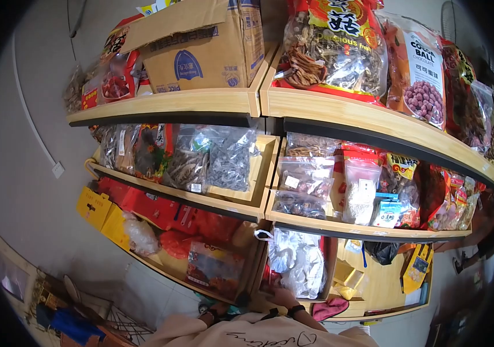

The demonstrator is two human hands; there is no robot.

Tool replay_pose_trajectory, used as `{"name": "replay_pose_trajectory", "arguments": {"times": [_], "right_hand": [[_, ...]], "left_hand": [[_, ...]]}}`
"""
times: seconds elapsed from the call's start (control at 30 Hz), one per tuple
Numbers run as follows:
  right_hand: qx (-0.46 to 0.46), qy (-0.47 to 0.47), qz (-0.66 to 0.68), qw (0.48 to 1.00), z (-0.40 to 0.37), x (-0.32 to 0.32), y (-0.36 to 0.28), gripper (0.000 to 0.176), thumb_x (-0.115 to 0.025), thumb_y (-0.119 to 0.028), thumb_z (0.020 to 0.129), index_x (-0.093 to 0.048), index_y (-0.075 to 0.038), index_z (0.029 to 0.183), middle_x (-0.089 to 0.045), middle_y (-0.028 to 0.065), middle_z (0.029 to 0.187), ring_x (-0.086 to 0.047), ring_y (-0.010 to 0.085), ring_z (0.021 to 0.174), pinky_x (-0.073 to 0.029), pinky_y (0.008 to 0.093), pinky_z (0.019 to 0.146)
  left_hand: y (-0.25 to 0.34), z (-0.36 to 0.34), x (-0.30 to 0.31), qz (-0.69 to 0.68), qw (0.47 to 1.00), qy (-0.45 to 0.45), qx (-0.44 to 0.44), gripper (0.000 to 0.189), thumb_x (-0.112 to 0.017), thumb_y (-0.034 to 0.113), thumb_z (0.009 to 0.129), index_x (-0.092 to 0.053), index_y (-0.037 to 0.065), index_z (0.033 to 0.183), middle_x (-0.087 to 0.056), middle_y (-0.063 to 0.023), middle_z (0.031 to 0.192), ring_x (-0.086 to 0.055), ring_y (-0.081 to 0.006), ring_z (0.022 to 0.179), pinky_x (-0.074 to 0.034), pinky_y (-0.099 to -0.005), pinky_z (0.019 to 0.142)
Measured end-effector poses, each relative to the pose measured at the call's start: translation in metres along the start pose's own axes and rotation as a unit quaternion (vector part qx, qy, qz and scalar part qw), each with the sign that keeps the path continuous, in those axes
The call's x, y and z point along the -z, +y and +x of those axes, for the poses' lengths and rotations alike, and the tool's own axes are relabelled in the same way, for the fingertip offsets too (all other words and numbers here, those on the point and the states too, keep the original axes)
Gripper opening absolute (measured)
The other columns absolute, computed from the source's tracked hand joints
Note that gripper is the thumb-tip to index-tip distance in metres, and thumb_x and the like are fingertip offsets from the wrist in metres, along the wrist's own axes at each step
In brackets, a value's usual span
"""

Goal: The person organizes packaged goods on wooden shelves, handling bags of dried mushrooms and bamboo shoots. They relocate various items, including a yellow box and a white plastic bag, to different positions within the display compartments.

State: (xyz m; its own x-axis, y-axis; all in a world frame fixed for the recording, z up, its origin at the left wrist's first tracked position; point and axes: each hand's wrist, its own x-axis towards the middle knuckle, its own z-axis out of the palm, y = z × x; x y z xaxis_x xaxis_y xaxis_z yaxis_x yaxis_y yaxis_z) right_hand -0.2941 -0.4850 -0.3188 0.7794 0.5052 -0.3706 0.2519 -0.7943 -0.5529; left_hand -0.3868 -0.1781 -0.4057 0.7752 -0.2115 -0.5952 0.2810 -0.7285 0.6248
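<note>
The right hand [283,297] is at the near edge of an open box [330,265] of plastic bags [298,260] on the lowest level, the left hand [206,317] low beside the shelving; I cannot tell whether either grips anything. Packaged foods [359,185] and a carton [201,55] fill the shelves above.

- Left hand [220,310]: too dim for me to tell its grip.
- Mushroom bag [345,61]: cut off at my top edge.
- White sticker [196,188]: print too small for me.
</note>
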Motion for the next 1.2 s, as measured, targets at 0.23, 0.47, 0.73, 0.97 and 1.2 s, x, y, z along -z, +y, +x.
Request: {"name": "replay_pose_trajectory", "arguments": {"times": [0.23,0.47,0.73,0.97,1.2], "right_hand": [[0.032,0.067,0.016,0.997,0.001,-0.006,0.003,0.05,-0.051,-0.049,0.074,-0.05,-0.02,0.115,-0.06,0.0141,0.098,-0.058,0.0318,0.086,-0.045,0.0434,0.076],[0.062,0.076,0.02,0.995,0.0,-0.003,0.005,0.049,-0.059,-0.04,0.071,-0.051,-0.017,0.114,-0.06,0.0158,0.093,-0.058,0.0342,0.083,-0.047,0.0417,0.071],[0.076,0.087,0.019,0.993,-0.002,-0.007,0.007,0.047,-0.062,-0.04,0.069,-0.055,-0.017,0.109,-0.06,0.016,0.095,-0.057,0.0337,0.088,-0.045,0.0418,0.077],[-0.016,0.052,0.009,0.998,-0.001,0.005,-0.004,0.049,-0.059,-0.045,0.07,-0.055,-0.019,0.112,-0.06,0.0166,0.093,-0.057,0.0341,0.086,-0.045,0.0416,0.076],[-0.027,0.037,0.01,0.999,0.002,0.006,-0.005,0.052,-0.055,-0.047,0.069,-0.057,-0.01,0.105,-0.06,0.0139,0.1,-0.057,0.03,0.092,-0.044,0.0403,0.079]], "left_hand": [[-0.012,0.016,-0.006,0.025,0.991,0.106,-0.082,0.042,-0.04,0.034,0.083,-0.051,0.005,0.111,-0.05,-0.0204,0.117,-0.046,-0.0348,0.109,-0.037,-0.0388,0.089],[0.15,-0.007,0.109,0.277,0.923,0.162,-0.214,0.031,-0.048,0.023,0.081,-0.051,0.006,0.107,-0.056,-0.0187,0.094,-0.055,-0.0321,0.08,-0.043,-0.0429,0.071],[0.351,-0.101,0.176,0.266,0.796,0.284,-0.463,0.053,-0.059,0.024,0.075,-0.042,0.014,0.124,-0.026,-0.0184,0.135,-0.036,-0.0411,0.114,-0.032,-0.047,0.094],[0.281,-0.065,0.248,0.158,0.791,0.488,-0.333,0.042,-0.052,0.016,0.081,-0.045,0.01,0.122,-0.057,-0.02,0.099,-0.053,-0.035,0.093,-0.04,-0.0464,0.08],[0.096,-0.001,0.104,0.381,0.856,0.052,-0.344,0.03,-0.053,0.027,0.076,-0.058,0.007,0.098,-0.059,-0.0147,0.078,-0.058,-0.0321,0.076,-0.045,-0.0385,0.069]]}}
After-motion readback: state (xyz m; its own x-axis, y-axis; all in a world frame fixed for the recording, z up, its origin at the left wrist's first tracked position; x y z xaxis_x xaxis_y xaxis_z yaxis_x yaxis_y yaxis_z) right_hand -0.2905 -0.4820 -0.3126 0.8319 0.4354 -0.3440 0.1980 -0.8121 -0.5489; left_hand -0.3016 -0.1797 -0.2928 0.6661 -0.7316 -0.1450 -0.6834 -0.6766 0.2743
